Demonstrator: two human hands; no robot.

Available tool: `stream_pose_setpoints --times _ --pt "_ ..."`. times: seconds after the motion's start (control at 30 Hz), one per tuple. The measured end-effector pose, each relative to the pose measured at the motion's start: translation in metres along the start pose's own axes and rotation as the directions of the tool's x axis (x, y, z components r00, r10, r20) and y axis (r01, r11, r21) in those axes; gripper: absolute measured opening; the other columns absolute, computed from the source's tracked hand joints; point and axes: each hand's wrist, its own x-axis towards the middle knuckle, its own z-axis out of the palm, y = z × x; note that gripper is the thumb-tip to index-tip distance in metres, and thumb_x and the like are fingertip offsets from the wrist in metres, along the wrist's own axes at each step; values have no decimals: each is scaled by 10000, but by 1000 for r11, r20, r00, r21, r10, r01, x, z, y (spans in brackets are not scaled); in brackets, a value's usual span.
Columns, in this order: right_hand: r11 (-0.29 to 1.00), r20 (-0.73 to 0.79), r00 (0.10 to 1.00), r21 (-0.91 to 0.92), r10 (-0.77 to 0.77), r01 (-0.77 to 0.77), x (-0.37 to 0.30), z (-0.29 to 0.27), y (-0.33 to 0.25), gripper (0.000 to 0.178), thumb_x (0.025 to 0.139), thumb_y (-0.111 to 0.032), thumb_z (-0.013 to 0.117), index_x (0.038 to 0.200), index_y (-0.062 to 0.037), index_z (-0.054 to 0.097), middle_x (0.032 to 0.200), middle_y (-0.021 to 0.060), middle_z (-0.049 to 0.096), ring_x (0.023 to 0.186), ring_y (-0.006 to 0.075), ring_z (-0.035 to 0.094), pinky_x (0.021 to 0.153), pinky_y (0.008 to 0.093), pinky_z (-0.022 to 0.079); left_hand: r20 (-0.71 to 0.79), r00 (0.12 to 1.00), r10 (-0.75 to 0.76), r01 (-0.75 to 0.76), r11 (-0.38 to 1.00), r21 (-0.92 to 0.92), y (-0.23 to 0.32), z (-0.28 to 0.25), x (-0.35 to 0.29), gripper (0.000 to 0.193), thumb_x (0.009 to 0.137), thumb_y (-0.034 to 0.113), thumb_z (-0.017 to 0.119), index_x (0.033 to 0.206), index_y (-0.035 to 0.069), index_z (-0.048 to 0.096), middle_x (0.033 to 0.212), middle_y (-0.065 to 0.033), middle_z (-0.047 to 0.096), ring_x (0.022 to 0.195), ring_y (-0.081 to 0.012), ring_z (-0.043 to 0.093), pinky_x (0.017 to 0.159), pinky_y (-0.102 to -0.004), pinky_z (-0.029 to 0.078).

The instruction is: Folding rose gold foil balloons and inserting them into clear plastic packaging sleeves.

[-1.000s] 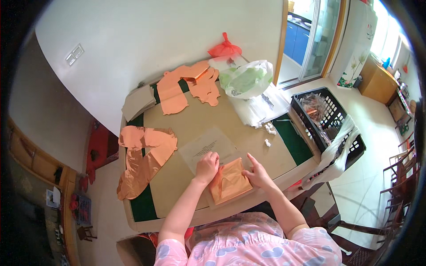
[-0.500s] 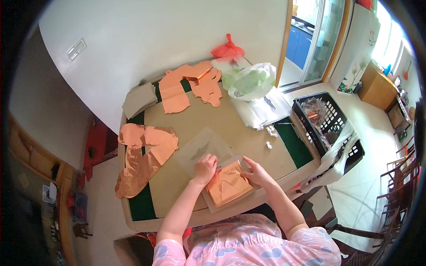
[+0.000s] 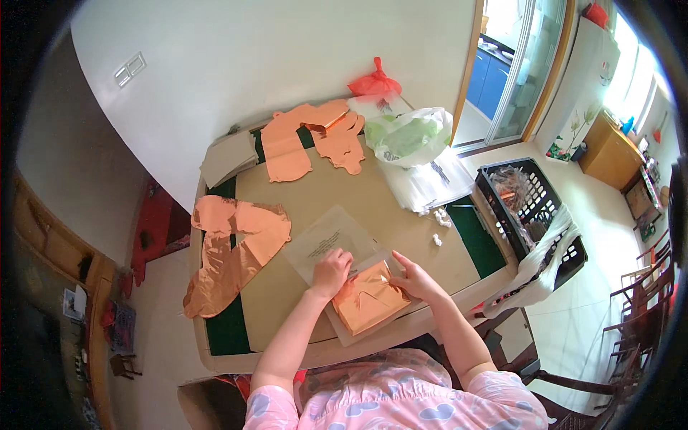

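Left hand [image 3: 333, 274] curled, grip unclear; right hand [image 3: 419, 281] spread — touching shiny, folded coppery packet [image 3: 368, 302]

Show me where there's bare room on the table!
The brown board is bare between the white scraps and right hand, and between the left copper foil and clear sheet. It's crowded around the plastic bag, white stack, and folded foil.

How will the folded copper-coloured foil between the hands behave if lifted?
The folded foil may flop open: its top layer looks loose and creased. It's probably light, as the wrinkles suggest thin film. Its glossy surface suggests it could slip.
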Motion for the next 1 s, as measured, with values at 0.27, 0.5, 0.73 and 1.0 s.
stream_pose_setpoints --times 0.27,0.5,0.73,1.0 --pt "982 -21 986 -98 -167 164 15 2 17 777 845 -41 668 1502 -89 256 712 7 539 647 75 489 575 249 429 50 998 25 -25 1000 -2 5 -3 1 38 805 116 659 817 89 635 830 -74 586 843 -271 614 711 -393 513" --pt "995 59 995 -48 -79 82 16 -6 13 802 840 -57 680 1508 -106 241 697 -3 513 635 67 471 562 244 413 9 999 39 -39 999 -8 -6 -5 5 31 817 130 652 811 100 649 869 -60 605 858 -267 618 707 -381 521" --pt "955 -110 960 -179 -257 236 31 3 31 817 822 -116 714 1501 -129 262 693 34 531 639 122 507 596 285 450 51 998 33 -30 998 -53 14 -1 -2 42 827 162 651 831 121 660 864 -50 604 849 -251 613 686 -373 524" --pt "680 -189 921 -726 -340 102 -14 6 -11 652 827 -263 687 1410 -177 408 1378 153 463 1217 317 493 931 413 473 -214 959 -188 170 981 -98 -31 -27 -70 122 875 105 606 982 81 660 1002 -69 631 965 -269 611 776 -389 519"
